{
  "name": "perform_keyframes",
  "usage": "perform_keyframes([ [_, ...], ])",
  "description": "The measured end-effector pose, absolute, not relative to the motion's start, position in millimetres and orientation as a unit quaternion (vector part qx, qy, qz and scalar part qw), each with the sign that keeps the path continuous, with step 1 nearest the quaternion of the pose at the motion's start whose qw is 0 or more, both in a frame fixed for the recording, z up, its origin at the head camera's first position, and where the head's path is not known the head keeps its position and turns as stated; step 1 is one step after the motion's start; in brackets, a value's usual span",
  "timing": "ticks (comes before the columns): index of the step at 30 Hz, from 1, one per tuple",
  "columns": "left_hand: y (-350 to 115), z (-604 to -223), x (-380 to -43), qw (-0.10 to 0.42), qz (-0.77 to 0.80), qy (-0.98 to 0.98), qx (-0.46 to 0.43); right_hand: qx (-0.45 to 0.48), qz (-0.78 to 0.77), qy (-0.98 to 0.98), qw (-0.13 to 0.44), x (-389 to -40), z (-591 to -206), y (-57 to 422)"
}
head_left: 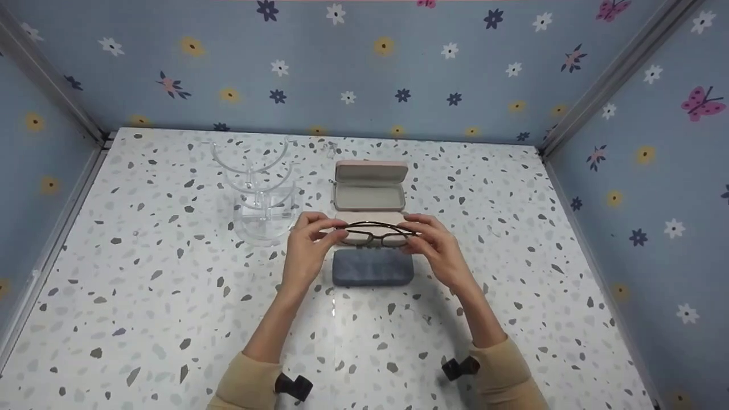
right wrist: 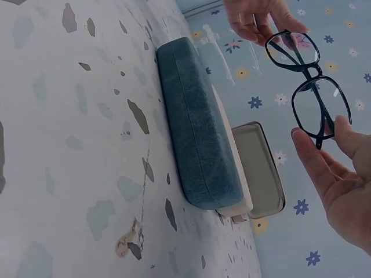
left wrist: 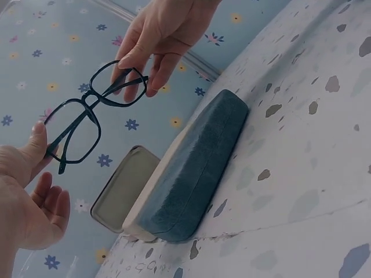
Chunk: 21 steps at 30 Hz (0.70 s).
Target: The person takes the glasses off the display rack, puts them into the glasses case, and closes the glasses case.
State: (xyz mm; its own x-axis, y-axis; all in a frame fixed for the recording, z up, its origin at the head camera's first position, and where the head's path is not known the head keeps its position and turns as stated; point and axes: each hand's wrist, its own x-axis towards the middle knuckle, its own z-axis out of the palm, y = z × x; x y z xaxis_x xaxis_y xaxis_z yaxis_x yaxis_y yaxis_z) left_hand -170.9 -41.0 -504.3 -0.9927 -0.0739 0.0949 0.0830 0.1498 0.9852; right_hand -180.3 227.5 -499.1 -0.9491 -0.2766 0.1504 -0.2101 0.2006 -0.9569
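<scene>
A pair of dark-framed eyeglasses (head_left: 371,223) is held up above the table, temples folded behind the lenses. My left hand (head_left: 307,247) pinches one end of the frame between thumb and fingers. At the other end, my right hand (head_left: 441,250) pinches it likewise. Both wrist views show the clear lenses and the bridge (left wrist: 88,97) between the two hands. Just below the glasses lies a closed blue glasses case (head_left: 373,267). Behind it is a cream case (head_left: 370,217), partly hidden by the glasses. Farther back, a pink case (head_left: 370,196) stands with its lid raised, showing a pale lining.
To the left stands a clear tiered display stand (head_left: 265,213) with curved arms. The speckled white table (head_left: 171,285) is bounded by flowered blue panels (head_left: 364,74) at the back and sides.
</scene>
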Motion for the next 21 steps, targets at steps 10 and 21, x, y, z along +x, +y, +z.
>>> perform_keyframes([
  [10,-49,-498,-189,0.008,-0.64,-0.767,-0.032,-0.134,-0.631,0.763,0.037,-197,-493,227],
  [21,-50,-492,-211,0.015,-0.64,-0.766,-0.055,-0.11,-0.674,0.729,0.038,-217,-480,226],
])
